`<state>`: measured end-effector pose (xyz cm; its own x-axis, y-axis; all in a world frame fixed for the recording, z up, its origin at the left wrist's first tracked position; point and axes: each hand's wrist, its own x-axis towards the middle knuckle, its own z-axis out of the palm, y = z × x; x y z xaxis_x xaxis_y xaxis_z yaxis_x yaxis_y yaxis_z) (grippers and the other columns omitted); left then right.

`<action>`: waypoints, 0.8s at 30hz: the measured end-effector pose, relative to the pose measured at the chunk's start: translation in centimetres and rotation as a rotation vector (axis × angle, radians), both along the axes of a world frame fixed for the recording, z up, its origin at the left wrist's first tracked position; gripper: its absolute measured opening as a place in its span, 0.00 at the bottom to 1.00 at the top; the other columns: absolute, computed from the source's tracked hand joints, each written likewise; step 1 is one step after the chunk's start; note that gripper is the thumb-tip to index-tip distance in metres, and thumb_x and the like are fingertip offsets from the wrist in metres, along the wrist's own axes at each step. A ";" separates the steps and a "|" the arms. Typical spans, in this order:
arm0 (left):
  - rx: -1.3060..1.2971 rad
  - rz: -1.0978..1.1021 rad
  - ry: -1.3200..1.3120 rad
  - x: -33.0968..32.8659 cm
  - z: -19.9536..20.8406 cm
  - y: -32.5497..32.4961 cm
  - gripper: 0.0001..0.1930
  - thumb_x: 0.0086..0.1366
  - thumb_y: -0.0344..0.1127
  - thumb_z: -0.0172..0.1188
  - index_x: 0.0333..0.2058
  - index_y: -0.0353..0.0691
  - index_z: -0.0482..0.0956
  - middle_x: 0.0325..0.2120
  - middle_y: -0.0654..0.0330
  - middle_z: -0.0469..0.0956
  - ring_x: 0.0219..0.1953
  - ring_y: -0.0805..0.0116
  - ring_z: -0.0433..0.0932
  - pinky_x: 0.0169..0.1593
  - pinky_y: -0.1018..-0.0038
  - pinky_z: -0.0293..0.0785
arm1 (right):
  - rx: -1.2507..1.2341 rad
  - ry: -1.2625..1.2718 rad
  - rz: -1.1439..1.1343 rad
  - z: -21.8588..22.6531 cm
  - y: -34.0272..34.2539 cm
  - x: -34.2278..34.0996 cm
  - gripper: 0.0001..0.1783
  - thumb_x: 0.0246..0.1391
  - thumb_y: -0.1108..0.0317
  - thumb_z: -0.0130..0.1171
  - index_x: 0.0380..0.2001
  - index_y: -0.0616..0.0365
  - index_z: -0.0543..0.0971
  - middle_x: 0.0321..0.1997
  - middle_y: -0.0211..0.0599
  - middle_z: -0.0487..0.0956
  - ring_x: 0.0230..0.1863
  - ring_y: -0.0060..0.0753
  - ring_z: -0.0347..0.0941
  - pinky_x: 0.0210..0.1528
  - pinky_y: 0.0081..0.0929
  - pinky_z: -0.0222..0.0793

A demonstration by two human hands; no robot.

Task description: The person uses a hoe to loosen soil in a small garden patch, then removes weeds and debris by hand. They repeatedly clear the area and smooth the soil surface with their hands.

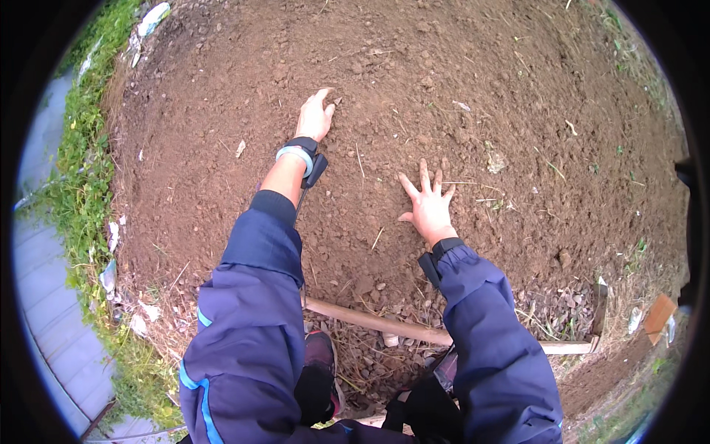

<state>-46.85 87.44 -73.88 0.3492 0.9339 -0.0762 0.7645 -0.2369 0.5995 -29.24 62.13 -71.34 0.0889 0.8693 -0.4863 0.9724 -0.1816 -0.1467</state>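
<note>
Reaching far with left hand [316, 117], fingers curled into soil [444, 89]; right hand [427, 205] splayed flat, holding nothing, bracing; wooden handle [370, 320] parked behind.

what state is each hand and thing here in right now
left hand: fingers curled, pressed into the soil, holding nothing visible
right hand: open, fingers spread, flat on the soil
brown tilled soil bed: loose, crumbly, bare
long wooden tool handle: lying flat on the ground near the knees
grey wristband: strapped on the left wrist
green grass strip: growing along the bed's left edge
</note>
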 end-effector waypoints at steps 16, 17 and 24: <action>-1.135 0.461 -1.648 -7.2 -0.4 -3.7 0.09 0.63 0.34 0.61 0.40 0.40 0.74 0.29 0.66 0.74 0.28 0.77 0.74 0.24 0.87 0.69 | 0.087 -0.058 0.016 -0.5 -0.7 0.2 0.56 0.33 0.41 0.70 0.67 0.23 0.53 0.74 0.41 0.41 0.71 0.60 0.45 0.62 0.68 0.51; -1.082 0.583 -1.577 -7.5 -0.7 -3.8 0.09 0.63 0.36 0.62 0.39 0.41 0.74 0.28 0.66 0.73 0.27 0.77 0.74 0.23 0.88 0.68 | 0.121 -0.052 0.012 -0.7 -1.0 0.1 0.53 0.36 0.43 0.69 0.67 0.27 0.54 0.73 0.42 0.45 0.69 0.59 0.48 0.62 0.67 0.51; -0.408 0.493 -0.544 -4.3 -3.0 -6.0 0.10 0.61 0.38 0.63 0.35 0.38 0.77 0.25 0.64 0.77 0.20 0.78 0.72 0.22 0.78 0.67 | 0.394 0.146 0.457 -1.6 -6.3 -0.1 0.29 0.50 0.67 0.54 0.58 0.44 0.68 0.58 0.40 0.66 0.63 0.50 0.59 0.63 0.53 0.55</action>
